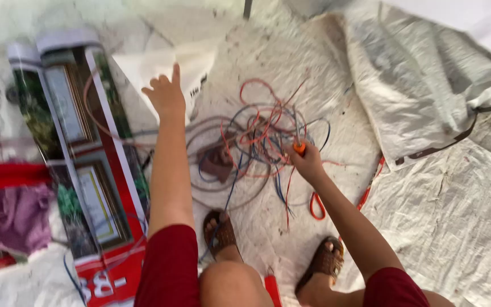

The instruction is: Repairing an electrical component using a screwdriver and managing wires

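So the person is squatting on the floor with a big tangle of wires [262, 136] spread out right in front of their feet, roughly at 12 o'clock from the knees, which makes sense since everything sits inside easy arm reach. The right hand [308, 162] is closed around a small orange-handled tool [299, 148], fingers wrapped tight on it, and it sits right at the 3 o'clock edge of the tangle, touching or nearly touching the strands; looks like a cutter or stripper but the view is too blurry to say which. The left hand [167, 95] is stretched out toward 11 o'clock with fingers spread open, holding nothing, hovering over the edge of a white paper sheet [143, 68] and next to a thin reddish wire loop [95, 108] that trails off the pile. There's a dark blocky thing [217, 159] buried in the middle of the wires, maybe a plug or adapter. Both feet are in brown sandals [220, 230], planted just at 6 o'clock of the pile. The floor is covered in whitish woven sacking [461, 193], wrinkled and dusty, with a printed red banner [103, 187] lying at 9 o'clock and a purple cloth [12, 219] further left. Another crumpled sheet [416, 96] sits at 2 o'clock.
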